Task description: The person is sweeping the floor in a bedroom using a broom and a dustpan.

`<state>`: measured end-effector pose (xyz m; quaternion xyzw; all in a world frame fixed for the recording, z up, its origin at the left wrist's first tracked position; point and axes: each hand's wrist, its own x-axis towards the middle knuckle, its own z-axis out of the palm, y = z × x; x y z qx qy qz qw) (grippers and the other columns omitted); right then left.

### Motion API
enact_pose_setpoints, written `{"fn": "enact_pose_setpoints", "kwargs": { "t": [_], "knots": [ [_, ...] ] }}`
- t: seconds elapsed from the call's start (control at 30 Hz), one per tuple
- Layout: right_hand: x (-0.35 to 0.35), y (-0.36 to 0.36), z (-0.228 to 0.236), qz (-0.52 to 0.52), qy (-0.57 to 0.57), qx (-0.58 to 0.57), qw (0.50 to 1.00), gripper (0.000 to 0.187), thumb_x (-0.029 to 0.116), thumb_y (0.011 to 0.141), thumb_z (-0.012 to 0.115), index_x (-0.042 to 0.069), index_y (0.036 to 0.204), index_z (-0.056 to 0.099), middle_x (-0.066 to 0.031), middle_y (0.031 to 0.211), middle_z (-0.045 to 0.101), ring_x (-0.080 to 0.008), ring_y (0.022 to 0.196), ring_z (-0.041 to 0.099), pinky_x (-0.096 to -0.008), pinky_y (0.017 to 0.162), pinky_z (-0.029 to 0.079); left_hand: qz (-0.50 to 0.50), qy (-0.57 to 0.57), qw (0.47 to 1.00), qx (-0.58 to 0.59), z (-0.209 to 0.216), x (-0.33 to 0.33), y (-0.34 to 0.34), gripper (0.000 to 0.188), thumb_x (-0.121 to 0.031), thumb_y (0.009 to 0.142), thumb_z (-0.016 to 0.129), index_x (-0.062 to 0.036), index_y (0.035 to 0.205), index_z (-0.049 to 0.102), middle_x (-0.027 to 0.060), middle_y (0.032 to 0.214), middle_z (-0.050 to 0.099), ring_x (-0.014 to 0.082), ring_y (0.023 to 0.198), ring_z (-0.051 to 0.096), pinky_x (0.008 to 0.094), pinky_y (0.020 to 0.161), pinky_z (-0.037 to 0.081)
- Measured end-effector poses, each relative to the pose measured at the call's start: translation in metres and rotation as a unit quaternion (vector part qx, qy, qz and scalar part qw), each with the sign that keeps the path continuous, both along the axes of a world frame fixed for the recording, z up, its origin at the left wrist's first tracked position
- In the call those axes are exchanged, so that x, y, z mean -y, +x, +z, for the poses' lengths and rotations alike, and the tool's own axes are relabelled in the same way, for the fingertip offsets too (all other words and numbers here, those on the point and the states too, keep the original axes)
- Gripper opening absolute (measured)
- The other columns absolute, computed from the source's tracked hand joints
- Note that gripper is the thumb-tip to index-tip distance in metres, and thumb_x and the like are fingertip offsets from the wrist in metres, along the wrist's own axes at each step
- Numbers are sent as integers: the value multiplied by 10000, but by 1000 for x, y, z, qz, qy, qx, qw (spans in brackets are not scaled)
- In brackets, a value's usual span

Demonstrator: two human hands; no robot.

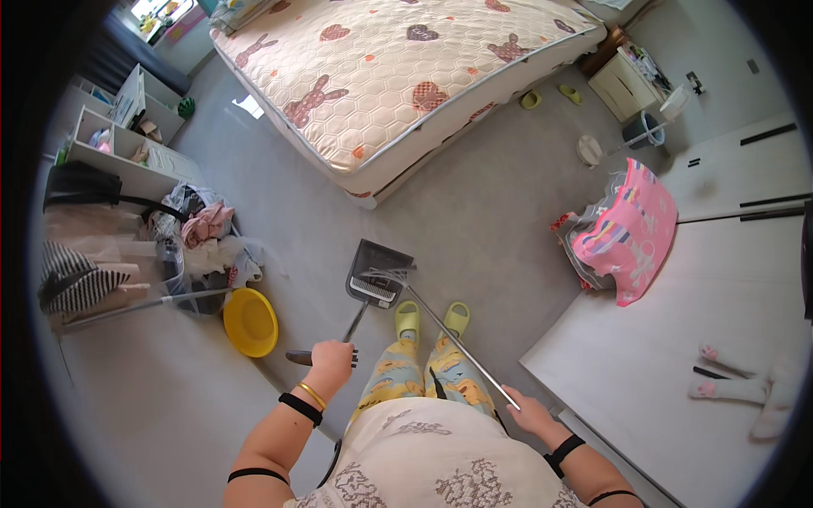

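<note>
My left hand [333, 362] is closed around the handle of a long-handled black dustpan [360, 269]. A dark, rounded piece sticks out on one side of that fist and short black prongs on the other; I cannot make out what they belong to. My right hand [528, 411] grips the grey pole of a broom [453, 339]. The pole slants down to the left, and the broom's pale, blurred head lies over the dustpan's opening. A row of light teeth shows inside the pan. The pan is on the grey floor just ahead of my green slippers [407, 318].
A bed [373, 76] with a patterned mattress stands ahead. A yellow basin [251, 323] and a pile of clothes [203, 224] are at left. To the right are a pink bag [631, 233], white wardrobe doors [644, 339], a bin [644, 129] and loose green slippers [531, 100].
</note>
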<state>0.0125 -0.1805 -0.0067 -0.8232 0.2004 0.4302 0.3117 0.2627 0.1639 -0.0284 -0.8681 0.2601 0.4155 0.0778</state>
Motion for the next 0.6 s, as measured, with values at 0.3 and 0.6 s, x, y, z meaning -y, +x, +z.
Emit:
{"fn": "enact_pose_setpoints", "kwargs": {
  "t": [0.3,0.6],
  "knots": [
    [68,107,-64,-10,-90,114,989,495,195,820,484,192,1295,340,-228,940,575,-404,867,544,-449,762,439,174,-31,984,13,15,-19,-68,182,-97,686,560,-138,854,615,68,769,623,256,768,602,358,628,471],
    [56,119,-75,126,-13,71,989,475,182,814,493,165,1274,374,-235,977,574,-403,900,542,-425,795,436,256,8,966,24,1,-19,-132,151,-119,688,577,-151,832,607,46,750,624,231,764,606,357,628,466]
  ]
}}
